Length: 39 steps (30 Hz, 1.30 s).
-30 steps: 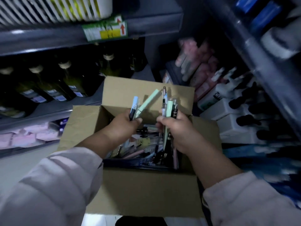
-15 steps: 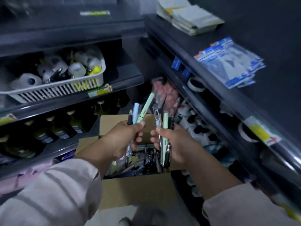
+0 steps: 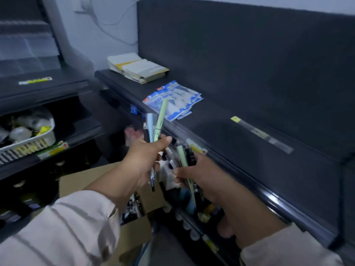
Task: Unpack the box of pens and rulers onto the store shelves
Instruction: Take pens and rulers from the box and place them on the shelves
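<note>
left hand (image 3: 146, 156): curled round pens (image 3: 156, 127), tips up, above cardboard box (image 3: 134, 233)
right hand (image 3: 203, 181): gripping second pen bundle (image 3: 185, 156), just beside dark shelf (image 3: 230, 135) edge
risk: loose bundles, likely to slip or scatter on release, roll off shelf lip
around: blue packets (image 3: 172, 100), notepad stack (image 3: 138, 70) occupying shelf; white basket (image 3: 28, 145) far left

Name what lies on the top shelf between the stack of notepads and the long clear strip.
Head view: a fanned pile of blue-and-white packets lies between the notepad stack and the clear strip, bare shelf either side.
</note>
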{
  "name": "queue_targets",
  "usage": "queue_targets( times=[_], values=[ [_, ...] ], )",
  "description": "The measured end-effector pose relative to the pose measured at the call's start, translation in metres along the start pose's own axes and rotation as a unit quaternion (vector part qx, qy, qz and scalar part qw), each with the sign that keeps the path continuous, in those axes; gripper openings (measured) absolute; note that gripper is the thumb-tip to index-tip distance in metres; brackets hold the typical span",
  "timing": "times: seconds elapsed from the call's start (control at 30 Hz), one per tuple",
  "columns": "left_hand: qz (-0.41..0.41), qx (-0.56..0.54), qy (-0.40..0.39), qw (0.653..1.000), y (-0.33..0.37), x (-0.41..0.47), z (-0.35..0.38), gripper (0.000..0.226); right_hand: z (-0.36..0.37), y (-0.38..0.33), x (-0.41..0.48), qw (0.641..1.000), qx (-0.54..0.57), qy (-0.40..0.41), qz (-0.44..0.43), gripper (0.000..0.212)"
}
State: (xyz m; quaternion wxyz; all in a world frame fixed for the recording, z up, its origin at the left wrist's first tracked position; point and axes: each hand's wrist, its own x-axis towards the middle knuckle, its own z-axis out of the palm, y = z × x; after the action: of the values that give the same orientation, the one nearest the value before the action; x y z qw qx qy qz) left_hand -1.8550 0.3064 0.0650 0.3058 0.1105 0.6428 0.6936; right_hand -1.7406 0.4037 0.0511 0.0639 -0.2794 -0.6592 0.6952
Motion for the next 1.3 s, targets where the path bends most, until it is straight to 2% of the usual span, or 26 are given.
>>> queue_targets(
  times=[0.13,0.27,0.47,0.63,0.73,0.9,0.97,1.07,1.17,1.3],
  values=[
    [0.021,0.031,-0.063,0.997,-0.010,-0.042,0.088,0.009,-0.081,0.003,-0.065,0.999,-0.020,0.044,-0.015,0.023],
    [0.012,0.047,-0.121,0.991,-0.024,-0.086,0.176,0.013,-0.166,0.012,-0.134,0.995,-0.056,0.087,-0.015,0.030],
    [-0.010,0.084,-0.255,0.963,-0.047,-0.154,0.296,0.013,-0.264,0.029,-0.229,0.985,-0.053,0.163,-0.013,0.029],
    [-0.019,0.103,-0.289,0.951,-0.064,-0.194,0.371,0.011,-0.319,0.043,-0.295,0.976,-0.046,0.213,0.012,0.032],
    [-0.040,0.112,-0.316,0.941,-0.073,-0.206,0.402,0.010,-0.341,0.051,-0.321,0.972,-0.023,0.232,0.015,0.030],
    [-0.084,0.108,-0.336,0.932,-0.087,-0.204,0.435,0.032,-0.371,0.067,-0.338,0.960,-0.017,0.278,0.013,0.018],
    [-0.099,0.106,-0.347,0.926,-0.091,-0.200,0.444,0.027,-0.383,0.073,-0.339,0.950,-0.027,0.309,0.029,0.014],
    [-0.104,0.142,-0.362,0.915,-0.094,-0.191,0.455,0.016,-0.401,0.083,-0.338,0.935,-0.058,0.343,0.067,0.014],
    [-0.122,0.188,-0.369,0.902,-0.097,-0.176,0.463,0.024,-0.420,0.093,-0.331,0.926,-0.108,0.338,0.127,0.024],
    [-0.175,0.217,-0.405,0.871,-0.102,-0.159,0.466,0.026,-0.434,0.095,-0.314,0.909,-0.188,0.334,0.163,0.017]
  ],
)
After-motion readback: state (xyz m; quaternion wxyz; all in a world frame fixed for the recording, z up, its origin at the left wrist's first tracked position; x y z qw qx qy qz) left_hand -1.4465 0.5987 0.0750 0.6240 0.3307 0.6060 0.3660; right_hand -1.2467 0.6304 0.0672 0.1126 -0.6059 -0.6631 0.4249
